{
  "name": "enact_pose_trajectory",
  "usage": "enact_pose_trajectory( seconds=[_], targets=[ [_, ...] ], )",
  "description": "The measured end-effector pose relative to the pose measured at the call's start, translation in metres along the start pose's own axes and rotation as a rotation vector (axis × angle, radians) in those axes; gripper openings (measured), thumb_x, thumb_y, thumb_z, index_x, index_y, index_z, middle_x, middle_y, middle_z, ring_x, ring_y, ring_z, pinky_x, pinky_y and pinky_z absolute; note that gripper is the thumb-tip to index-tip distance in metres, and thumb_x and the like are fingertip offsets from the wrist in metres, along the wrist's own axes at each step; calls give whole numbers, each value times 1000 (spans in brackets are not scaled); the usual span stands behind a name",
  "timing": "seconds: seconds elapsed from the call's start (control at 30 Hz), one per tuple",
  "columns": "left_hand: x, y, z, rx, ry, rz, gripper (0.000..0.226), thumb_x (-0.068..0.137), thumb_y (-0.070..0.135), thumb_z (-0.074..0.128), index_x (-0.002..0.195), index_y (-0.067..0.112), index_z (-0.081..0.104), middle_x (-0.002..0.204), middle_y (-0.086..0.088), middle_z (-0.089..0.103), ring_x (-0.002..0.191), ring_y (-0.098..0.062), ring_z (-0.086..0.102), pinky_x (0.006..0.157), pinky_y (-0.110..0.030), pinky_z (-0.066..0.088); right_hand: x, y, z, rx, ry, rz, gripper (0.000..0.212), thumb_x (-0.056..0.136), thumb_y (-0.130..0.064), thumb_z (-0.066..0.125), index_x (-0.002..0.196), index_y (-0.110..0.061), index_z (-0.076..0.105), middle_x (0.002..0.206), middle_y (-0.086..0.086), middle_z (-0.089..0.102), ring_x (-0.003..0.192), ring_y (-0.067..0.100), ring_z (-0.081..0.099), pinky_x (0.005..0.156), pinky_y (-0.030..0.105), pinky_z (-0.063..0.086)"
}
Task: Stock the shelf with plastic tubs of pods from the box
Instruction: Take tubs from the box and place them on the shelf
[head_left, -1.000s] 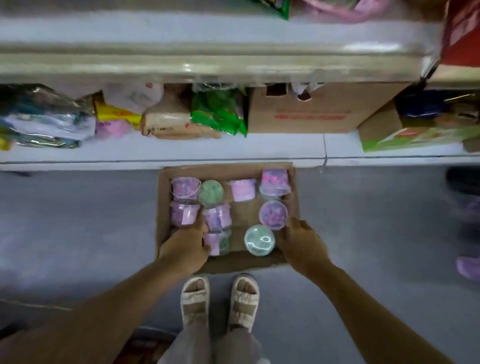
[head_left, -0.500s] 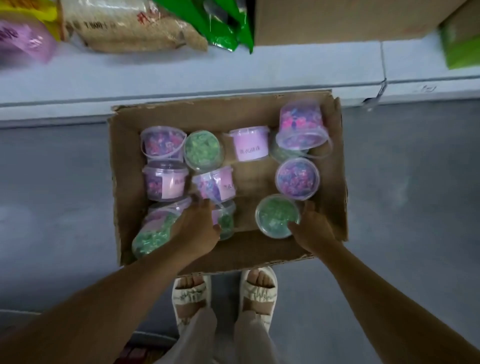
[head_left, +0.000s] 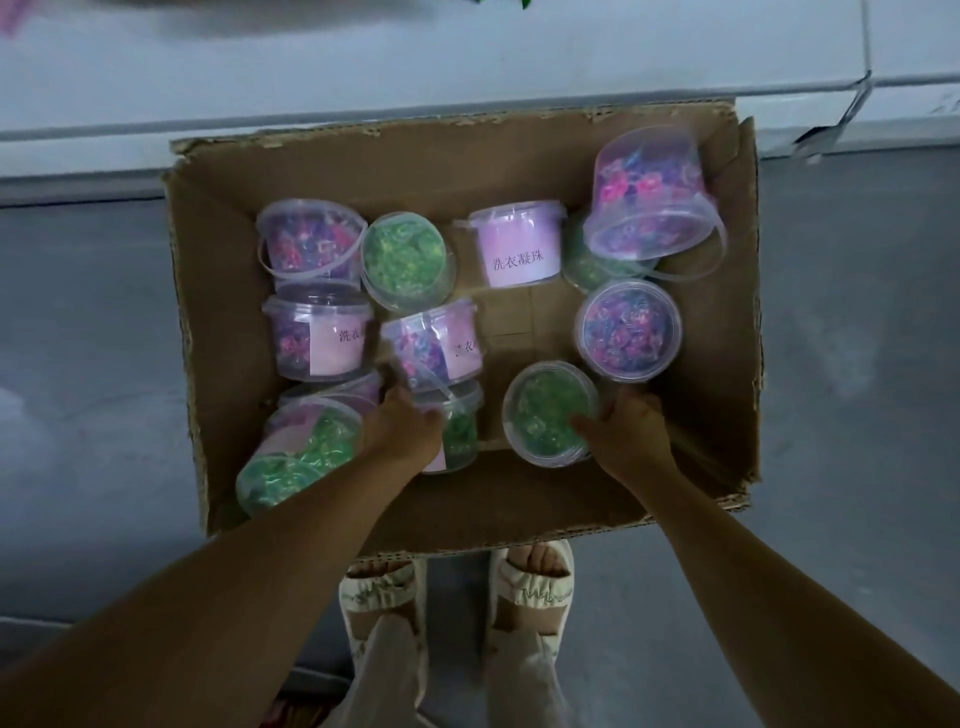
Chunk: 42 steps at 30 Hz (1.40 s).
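Note:
An open cardboard box (head_left: 218, 291) lies on the floor below me, holding several clear plastic tubs of purple or green pods. My left hand (head_left: 402, 428) reaches into the near left part and curls over a green tub with a pink label (head_left: 460, 431), just below a tilted purple tub (head_left: 434, 343). My right hand (head_left: 626, 434) grips the near right rim of an upright green tub (head_left: 545, 410). Another green tub (head_left: 298, 457) lies on its side at the near left corner. A large purple tub (head_left: 649, 202) leans in the far right corner.
The white bottom shelf (head_left: 467, 52) runs across the top of the view, just beyond the box. Grey floor (head_left: 857, 364) lies on both sides. My sandalled feet (head_left: 457, 582) stand right at the box's near edge.
My head has dropped closer to the box, so it fills more of the view. Both hands have pushed further in, the right one closing on the green tub's rim.

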<state>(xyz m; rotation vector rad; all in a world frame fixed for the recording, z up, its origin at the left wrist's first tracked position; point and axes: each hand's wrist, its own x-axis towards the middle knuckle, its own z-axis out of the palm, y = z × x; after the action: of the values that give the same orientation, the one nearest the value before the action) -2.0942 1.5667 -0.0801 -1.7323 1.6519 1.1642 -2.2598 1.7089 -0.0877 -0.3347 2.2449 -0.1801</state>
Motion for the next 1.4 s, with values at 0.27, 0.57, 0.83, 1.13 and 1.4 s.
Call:
enact_pose_trajectory(
  seconds=[0.27, 0.57, 0.83, 1.13, 1.4],
  targets=[
    [15, 11, 19, -62, 155, -95, 26, 95, 21, 41, 118, 10, 48, 112, -15, 59, 101, -33, 59, 87, -42, 49, 12, -1, 8, 361, -149, 117, 77, 76, -28, 76, 138, -11, 34, 129, 12, 53, 114, 28, 56, 96, 44, 48],
    [35, 3, 37, -354, 138, -257, 30, 83, 28, 50, 112, 19, 52, 107, -14, 63, 93, -36, 63, 80, -47, 56, 18, -2, 20, 521, -178, 168, 59, 76, -8, 74, 123, -4, 38, 116, 10, 54, 99, 19, 57, 60, 19, 48],
    [15, 12, 24, -360, 82, -217, 38, 92, 17, 46, 127, 4, 42, 122, -22, 56, 108, -39, 59, 90, -48, 51, -5, -10, 15, 343, -90, 64, 80, 76, -25, 76, 138, -10, 28, 136, 12, 45, 122, 28, 48, 98, 40, 45],
    [-57, 26, -5, -390, 207, -151, 71, 84, 24, 61, 140, 9, 20, 134, -17, 48, 108, -39, 58, 90, -44, 51, -38, -16, -40, 418, 8, 122, 71, 80, -36, 69, 136, -11, 33, 130, 12, 48, 111, 29, 52, 79, 32, 45],
    [-114, 51, -64, -492, 192, 49, 37, 83, 20, 57, 117, 13, 43, 107, -9, 61, 94, -34, 63, 82, -49, 54, -91, -38, -98, 566, 61, 147, 79, 63, -60, 60, 126, -13, 52, 112, 9, 62, 97, 27, 61, 80, 39, 54]
  ],
)
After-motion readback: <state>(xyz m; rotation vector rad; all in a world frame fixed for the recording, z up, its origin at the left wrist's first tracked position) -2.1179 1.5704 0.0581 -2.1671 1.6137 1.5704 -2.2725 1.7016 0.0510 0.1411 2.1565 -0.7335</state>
